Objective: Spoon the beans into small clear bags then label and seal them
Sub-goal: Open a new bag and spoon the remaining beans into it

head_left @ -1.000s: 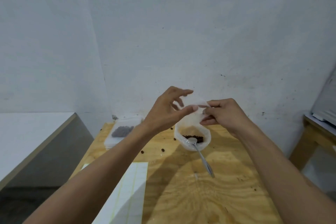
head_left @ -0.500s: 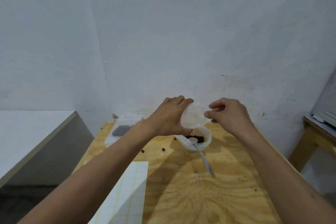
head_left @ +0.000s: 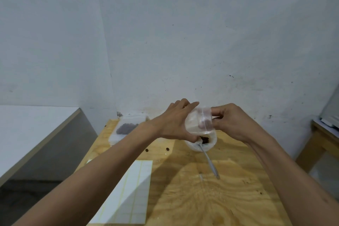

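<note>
A small clear bag (head_left: 197, 122) is held in the air between both hands, just above a white bowl (head_left: 200, 146) with dark beans (head_left: 204, 139) in it. My left hand (head_left: 176, 122) wraps around the bag's left side. My right hand (head_left: 231, 122) pinches the bag's opening at its right edge, with fingertips showing through the plastic. A metal spoon (head_left: 209, 159) rests in the bowl, its handle lying toward me on the wooden table (head_left: 211, 194).
A white sheet of labels (head_left: 131, 192) lies at the table's near left. A clear tub (head_left: 126, 128) of dark beans stands at the far left corner. Loose beans (head_left: 167, 149) dot the wood. A white counter (head_left: 27, 134) lies left, another wooden table (head_left: 322, 137) right.
Both hands have come down and closer together. The left hand went from spread fingers to wrapping around the bag, and the bag's mouth has turned toward the right hand.
</note>
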`<action>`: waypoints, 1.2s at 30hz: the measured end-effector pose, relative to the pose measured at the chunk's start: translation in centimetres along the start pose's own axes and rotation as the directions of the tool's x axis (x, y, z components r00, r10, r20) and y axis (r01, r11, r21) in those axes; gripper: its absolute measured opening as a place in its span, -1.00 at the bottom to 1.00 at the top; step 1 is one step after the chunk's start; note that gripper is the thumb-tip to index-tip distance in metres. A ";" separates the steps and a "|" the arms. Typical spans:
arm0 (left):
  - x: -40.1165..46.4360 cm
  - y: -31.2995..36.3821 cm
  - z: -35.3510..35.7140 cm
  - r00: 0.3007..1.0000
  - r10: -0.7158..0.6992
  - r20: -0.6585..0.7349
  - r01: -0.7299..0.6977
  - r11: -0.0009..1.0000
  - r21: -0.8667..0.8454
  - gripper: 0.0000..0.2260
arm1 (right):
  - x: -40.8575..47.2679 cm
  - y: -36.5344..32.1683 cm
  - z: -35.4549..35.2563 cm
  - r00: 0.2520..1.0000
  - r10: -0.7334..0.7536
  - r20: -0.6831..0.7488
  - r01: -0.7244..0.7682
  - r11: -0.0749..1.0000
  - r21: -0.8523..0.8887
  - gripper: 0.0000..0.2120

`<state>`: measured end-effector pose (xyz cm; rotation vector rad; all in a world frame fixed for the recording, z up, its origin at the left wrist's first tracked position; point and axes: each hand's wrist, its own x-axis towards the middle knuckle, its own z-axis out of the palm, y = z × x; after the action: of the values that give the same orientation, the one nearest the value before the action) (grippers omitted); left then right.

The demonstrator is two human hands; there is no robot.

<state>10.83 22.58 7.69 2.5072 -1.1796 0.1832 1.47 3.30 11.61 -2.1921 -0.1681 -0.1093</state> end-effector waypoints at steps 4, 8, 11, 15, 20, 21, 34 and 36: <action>-0.2 -0.5 -0.9 0.993 0.012 0.113 -0.013 1.000 0.013 -0.01 | 0.1 -0.1 -0.1 1.000 -0.003 0.020 0.004 0.998 -0.056 -0.79; -0.3 -1.3 -1.9 0.966 0.015 0.257 -0.021 1.000 0.019 0.02 | 0.2 0.4 -0.5 0.999 -0.028 0.036 0.035 0.982 -0.185 -0.76; -0.4 -1.1 -2.0 0.963 0.007 0.268 -0.028 0.997 0.074 0.04 | 0.6 1.3 -0.2 0.999 -0.027 0.027 0.033 0.970 -0.243 -0.76; -0.7 0.5 -1.6 0.990 -0.033 0.137 0.028 0.999 0.043 0.04 | 0.7 1.3 0.3 0.998 -0.059 -0.031 0.052 0.980 -0.191 -0.71; -0.6 1.4 -0.5 0.998 -0.049 -0.031 0.045 0.992 -0.117 -0.17 | 0.5 0.6 0.9 0.989 -0.115 -0.091 0.109 0.992 -0.065 -0.80; -0.5 1.3 -0.4 0.998 -0.056 -0.038 0.050 0.990 -0.135 -0.24 | 0.6 0.7 1.0 0.988 -0.118 -0.100 0.112 0.992 -0.066 -0.85; -1.5 -0.5 -0.3 0.970 -0.239 -0.034 0.226 0.947 -0.229 -0.33 | -0.5 8.3 0.6 0.999 -0.015 0.030 0.029 0.831 -0.555 -0.51; -1.3 -0.4 0.0 0.952 -0.306 0.033 0.302 0.912 -0.277 -0.33 | -1.4 9.7 1.4 0.990 0.001 0.138 0.080 0.812 -0.579 -0.41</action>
<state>10.31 23.78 7.18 2.3905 -0.7339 -0.0492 1.71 -1.27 2.89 -2.8199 -0.2853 -0.0390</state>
